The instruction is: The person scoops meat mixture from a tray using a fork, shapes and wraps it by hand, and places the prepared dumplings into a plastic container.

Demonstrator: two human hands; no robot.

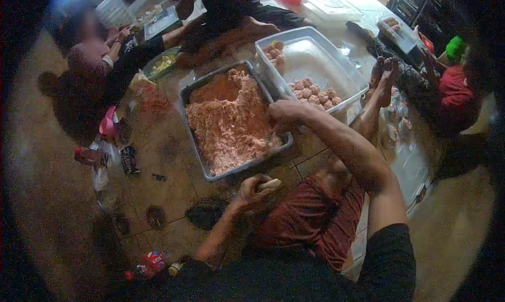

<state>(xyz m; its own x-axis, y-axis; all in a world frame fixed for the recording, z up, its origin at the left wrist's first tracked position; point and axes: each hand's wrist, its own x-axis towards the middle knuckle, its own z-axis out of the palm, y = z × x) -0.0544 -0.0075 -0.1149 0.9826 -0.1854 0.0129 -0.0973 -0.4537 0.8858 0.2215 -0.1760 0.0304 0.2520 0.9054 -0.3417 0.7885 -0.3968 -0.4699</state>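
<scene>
A dark-rimmed tub (235, 171) stands on the floor, heaped with a pinkish-brown shredded mixture (229, 118). My right hand (286, 115) is at the tub's right edge, its fingers pointing down by the mixture and hidden from view. Near the tub's front edge, my left hand (258, 190) is curled, with a pale thing (270, 185) at its fingers that I cannot make out. Behind the right hand sits a large clear plastic box (331, 54) with several round balls (314, 93) at its near side and more in its far left corner.
People sit around on the tiled floor (173, 191). A co-worker's bare feet (385, 78) are beside the clear box. A green tray (163, 64), a pink object (108, 122), bottles (152, 262) and another box of balls (398, 32) lie around.
</scene>
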